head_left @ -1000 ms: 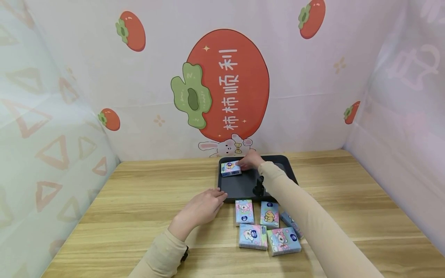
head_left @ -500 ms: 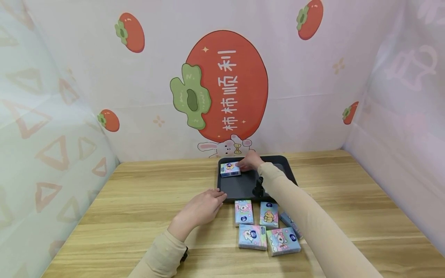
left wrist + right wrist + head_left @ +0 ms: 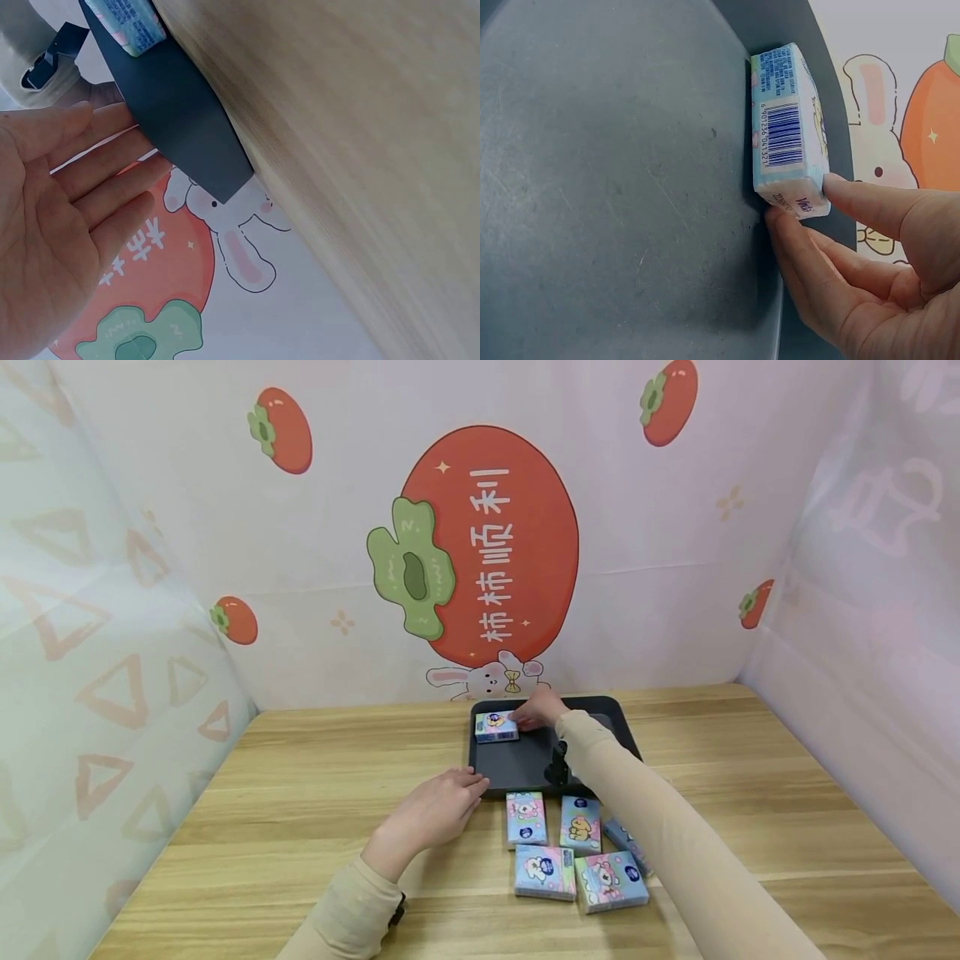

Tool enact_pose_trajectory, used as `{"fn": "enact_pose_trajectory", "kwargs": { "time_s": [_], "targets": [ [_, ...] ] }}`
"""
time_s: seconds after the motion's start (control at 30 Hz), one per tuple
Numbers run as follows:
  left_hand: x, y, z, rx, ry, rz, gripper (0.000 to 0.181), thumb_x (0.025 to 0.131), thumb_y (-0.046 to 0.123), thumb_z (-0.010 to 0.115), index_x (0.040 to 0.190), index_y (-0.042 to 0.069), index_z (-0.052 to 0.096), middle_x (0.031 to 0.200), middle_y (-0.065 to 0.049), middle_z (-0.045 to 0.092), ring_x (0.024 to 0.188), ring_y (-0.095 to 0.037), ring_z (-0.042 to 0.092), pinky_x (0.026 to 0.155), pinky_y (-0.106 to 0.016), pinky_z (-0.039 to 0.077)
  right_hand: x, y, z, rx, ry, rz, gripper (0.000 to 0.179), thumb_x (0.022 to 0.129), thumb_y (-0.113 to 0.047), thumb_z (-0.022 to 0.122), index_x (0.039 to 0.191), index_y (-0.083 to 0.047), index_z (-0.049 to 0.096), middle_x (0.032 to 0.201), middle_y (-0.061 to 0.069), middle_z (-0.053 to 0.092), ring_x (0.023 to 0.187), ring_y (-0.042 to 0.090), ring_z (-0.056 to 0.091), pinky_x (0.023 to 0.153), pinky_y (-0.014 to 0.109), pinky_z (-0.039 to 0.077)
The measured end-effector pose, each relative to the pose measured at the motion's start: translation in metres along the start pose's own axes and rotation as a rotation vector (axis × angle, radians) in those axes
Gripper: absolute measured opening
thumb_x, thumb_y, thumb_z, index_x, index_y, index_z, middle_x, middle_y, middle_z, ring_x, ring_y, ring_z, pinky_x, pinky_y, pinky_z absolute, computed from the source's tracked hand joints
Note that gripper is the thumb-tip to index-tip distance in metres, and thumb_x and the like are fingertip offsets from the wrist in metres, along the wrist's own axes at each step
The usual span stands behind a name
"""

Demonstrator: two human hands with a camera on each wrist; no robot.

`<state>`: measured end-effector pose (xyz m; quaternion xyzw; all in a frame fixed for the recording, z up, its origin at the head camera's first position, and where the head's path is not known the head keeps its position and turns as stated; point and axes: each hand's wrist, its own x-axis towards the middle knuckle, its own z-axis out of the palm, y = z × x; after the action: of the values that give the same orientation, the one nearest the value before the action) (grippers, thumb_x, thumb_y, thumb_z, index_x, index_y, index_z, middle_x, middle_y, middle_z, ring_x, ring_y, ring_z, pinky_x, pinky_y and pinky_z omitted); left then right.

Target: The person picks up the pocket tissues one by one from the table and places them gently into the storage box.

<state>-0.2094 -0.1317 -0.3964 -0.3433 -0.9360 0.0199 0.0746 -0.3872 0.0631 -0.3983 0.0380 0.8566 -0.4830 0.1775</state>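
In the head view, a blue-and-pink pack of pocket tissues (image 3: 495, 727) lies in the far left corner of a dark grey tray (image 3: 516, 767). My right hand (image 3: 538, 708) pinches the pack's right end; in the right wrist view, the thumb is on one edge of the tissue pack (image 3: 784, 127) and the fingers on the other. Its barcode side faces that camera. My left hand (image 3: 442, 806) touches the tray's near left corner, and the left wrist view has its fingers (image 3: 105, 161) fairly straight against the tray's outside.
Several more tissue packs lie on the wooden table (image 3: 322, 810) in front of the tray, among them a nearer pack (image 3: 545, 872) and an upper one (image 3: 527, 818). My right forearm partly covers another pack (image 3: 626, 845). A printed backdrop (image 3: 652, 527) stands behind the table.
The tissue pack in the tray has turned slightly and lies squarer to the tray's far edge. Both hands have stayed nearly where they were.
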Motion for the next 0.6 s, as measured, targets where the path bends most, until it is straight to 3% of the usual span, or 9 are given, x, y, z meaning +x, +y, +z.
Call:
{"fn": "enact_pose_trajectory", "kwargs": {
  "time_s": [0.23,0.6],
  "targets": [
    [-0.0008,0.0006,-0.0008,0.006,-0.014,-0.012,0.032,0.097,0.019,0.052,0.124,0.005,0.063,0.125,-0.012,0.063,0.119,-0.025,0.058,0.103,-0.037,0.048,0.0030,0.0002,0.0023,0.012,0.016,0.016,0.046,0.082,-0.010,0.074,0.120,0.005,0.052,0.106,0.018,0.067,0.085,0.025,0.071,0.081,0.035,0.059],
    [-0.0010,0.0002,-0.0003,0.001,-0.023,-0.016,0.033,0.097,0.019,0.052,0.125,0.005,0.062,0.125,-0.011,0.063,0.120,-0.024,0.057,0.104,-0.037,0.047,0.0021,0.0016,-0.0019,-0.024,-0.009,0.000,0.041,0.085,-0.012,0.071,0.119,0.005,0.055,0.104,0.017,0.066,0.082,0.023,0.070,0.080,0.035,0.060]
  ]
}}
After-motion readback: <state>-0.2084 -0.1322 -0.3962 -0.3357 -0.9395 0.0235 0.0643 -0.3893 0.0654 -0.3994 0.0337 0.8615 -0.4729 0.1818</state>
